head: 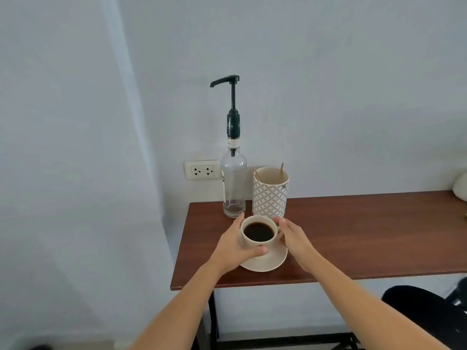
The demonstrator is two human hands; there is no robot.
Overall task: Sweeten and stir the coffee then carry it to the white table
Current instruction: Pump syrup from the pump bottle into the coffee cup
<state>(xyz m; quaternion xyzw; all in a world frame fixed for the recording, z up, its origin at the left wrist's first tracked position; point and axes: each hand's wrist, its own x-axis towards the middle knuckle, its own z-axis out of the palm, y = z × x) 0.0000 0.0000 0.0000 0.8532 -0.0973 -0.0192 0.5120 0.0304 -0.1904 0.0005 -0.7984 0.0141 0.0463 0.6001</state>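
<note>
A cream cup (252,242) full of black coffee (258,231) stands on a cream saucer (274,261) near the left end of a brown wooden table (353,236). My left hand (233,246) wraps the cup's left side, thumb across its front. My right hand (294,238) lies against the cup's right side at the handle, fingers together. Behind the cup stands a clear glass syrup bottle (233,180) with a tall black pump (228,83), almost empty. Beside it, a patterned cup (270,195) holds wooden stir sticks (281,170).
A wall socket (202,170) sits on the wall left of the bottle. A white rounded object (461,188) shows at the table's far right edge. A black chair or stool (429,314) is below the table at right. The table's left edge is close to the saucer.
</note>
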